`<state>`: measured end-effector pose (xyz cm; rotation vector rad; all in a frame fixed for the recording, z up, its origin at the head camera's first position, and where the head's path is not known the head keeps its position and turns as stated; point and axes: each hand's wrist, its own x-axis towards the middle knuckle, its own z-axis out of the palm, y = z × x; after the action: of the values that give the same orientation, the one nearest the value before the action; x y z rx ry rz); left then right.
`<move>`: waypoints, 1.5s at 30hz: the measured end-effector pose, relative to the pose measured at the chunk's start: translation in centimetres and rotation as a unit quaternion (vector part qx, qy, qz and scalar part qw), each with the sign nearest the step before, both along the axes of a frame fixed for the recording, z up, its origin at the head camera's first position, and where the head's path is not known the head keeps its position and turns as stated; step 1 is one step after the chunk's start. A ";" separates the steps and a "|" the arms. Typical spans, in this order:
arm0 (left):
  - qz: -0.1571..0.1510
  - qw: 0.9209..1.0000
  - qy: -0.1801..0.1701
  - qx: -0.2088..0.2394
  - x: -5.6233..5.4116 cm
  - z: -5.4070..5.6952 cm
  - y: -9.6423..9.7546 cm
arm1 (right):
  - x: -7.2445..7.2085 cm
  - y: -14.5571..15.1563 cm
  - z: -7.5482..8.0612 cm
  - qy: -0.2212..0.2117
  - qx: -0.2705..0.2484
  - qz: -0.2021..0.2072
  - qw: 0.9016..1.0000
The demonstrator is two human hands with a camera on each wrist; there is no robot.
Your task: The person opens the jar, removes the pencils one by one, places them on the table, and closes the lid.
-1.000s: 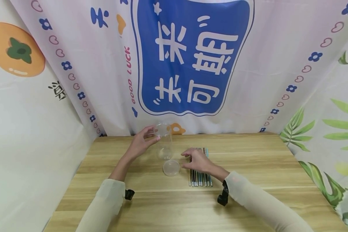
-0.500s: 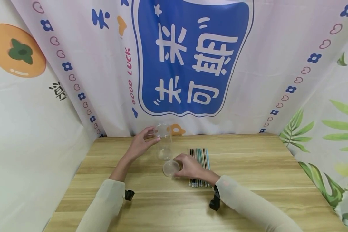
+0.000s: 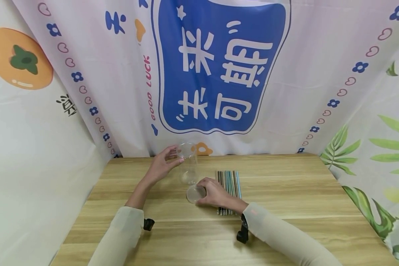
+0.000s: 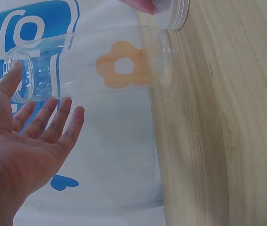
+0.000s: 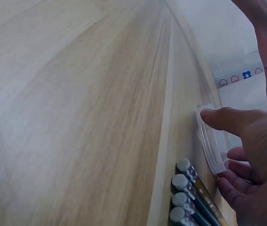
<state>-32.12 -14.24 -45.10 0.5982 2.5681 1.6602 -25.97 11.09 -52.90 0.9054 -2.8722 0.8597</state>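
A tall clear plastic jar stands upright toward the back of the table, its mouth uncovered. My left hand holds it near the top, thumb in front of the rim and fingers on the far side. Just in front of the jar is a round translucent lid. My right hand pinches the lid's right edge, the thumb on the near side and the fingers curled opposite. In the left wrist view the jar is see-through, with nothing inside it.
A row of pencils lies side by side under and beyond my right wrist, eraser ends toward me. The wooden table meets a printed curtain behind the jar.
My right hand has moved left from over the pencils to the lid, and its thumb and fingers have closed on the edge. The left hand and jar have stayed put.
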 end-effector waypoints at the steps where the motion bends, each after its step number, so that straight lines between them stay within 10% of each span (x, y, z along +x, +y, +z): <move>1: 0.000 1.000 0.001 -0.001 0.0 0.0 0.0 | 0.0 0.0 0.0 -0.001 -0.001 0.000 1.000; 17: -0.002 1.000 -0.008 0.000 0.0 0.0 -0.1 | 0.1 2.8 1.7 -0.093 -0.161 -0.012 0.983; 24: -0.006 1.000 -0.009 0.006 -0.1 -0.1 -0.1 | -0.3 4.7 3.5 -0.061 -0.168 -0.046 0.983; 34: -0.005 1.000 -0.001 0.009 -0.2 -0.3 -0.1 | -1.5 5.6 6.7 -0.090 -0.323 -0.055 0.940; 45: 0.000 1.000 0.004 0.016 0.1 -0.2 0.0 | -3.6 4.3 9.7 -0.062 -0.351 -0.046 0.933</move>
<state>-32.01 -14.21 -45.33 0.6073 2.5526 1.7051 -29.55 15.35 -43.18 0.6323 -2.3377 1.8009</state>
